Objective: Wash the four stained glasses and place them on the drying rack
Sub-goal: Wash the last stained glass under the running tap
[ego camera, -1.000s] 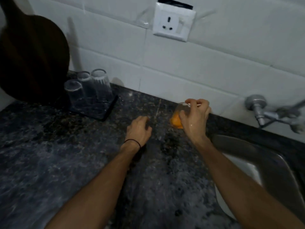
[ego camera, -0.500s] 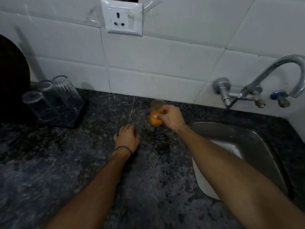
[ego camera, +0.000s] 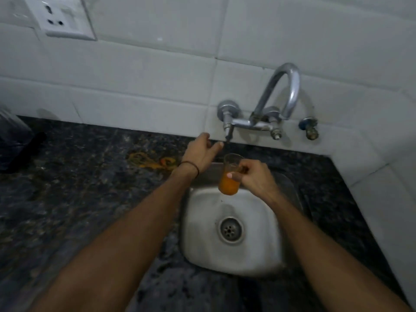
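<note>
My right hand (ego camera: pixel 252 179) grips a clear glass (ego camera: pixel 229 176) with orange stain in its lower half, holding it upright over the back of the steel sink (ego camera: pixel 258 255). My left hand (ego camera: pixel 200 152) reaches toward the left tap handle (ego camera: pixel 228 131) of the wall faucet (ego camera: pixel 279 95); its fingertips are just short of the handle's tip, fingers loosely curled, holding nothing. At the far left edge, part of the drying rack (ego camera: pixel 20 152) with an upturned glass (ego camera: pixel 11 124) shows.
An orange stain (ego camera: pixel 153 161) marks the dark granite counter left of the sink. A second small tap (ego camera: pixel 309 129) sticks out of the tiled wall on the right. A wall socket (ego camera: pixel 58 19) sits at the top left. The drain (ego camera: pixel 230 229) lies mid-basin.
My right hand carried the stained glass from the counter to above the sink. My left hand left the counter and rose toward the tap handle. The view swung right.
</note>
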